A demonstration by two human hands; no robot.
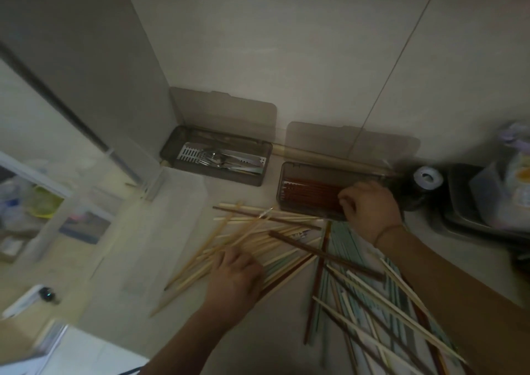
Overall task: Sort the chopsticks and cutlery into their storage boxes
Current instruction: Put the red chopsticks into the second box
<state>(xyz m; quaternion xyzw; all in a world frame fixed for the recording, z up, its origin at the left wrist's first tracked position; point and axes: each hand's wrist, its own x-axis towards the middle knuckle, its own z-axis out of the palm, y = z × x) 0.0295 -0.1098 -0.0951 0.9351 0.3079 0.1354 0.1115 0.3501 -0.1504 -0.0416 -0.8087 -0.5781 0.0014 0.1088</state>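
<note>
Two smoky plastic storage boxes stand open against the wall. The left box (172, 148) holds metal forks and other cutlery (223, 160). The right box (282, 174) holds a row of reddish-brown chopsticks (309, 192). My right hand (370, 208) is at the right box's front right corner, fingers curled down over the chopsticks inside; what it grips is hidden. My left hand (236, 274) rests on a loose heap of pale wooden chopsticks (246, 232) on the counter, fingers curled among them. Dark brown chopsticks (324, 252) and pale green ones (344, 234) lie crossed to the right.
A dark round container with a white cap (427, 176) stands just right of the chopstick box. A dark tray (459, 202) with plastic bags sits at the far right. The counter edge drops off at the left, beside a grey panel (86, 59).
</note>
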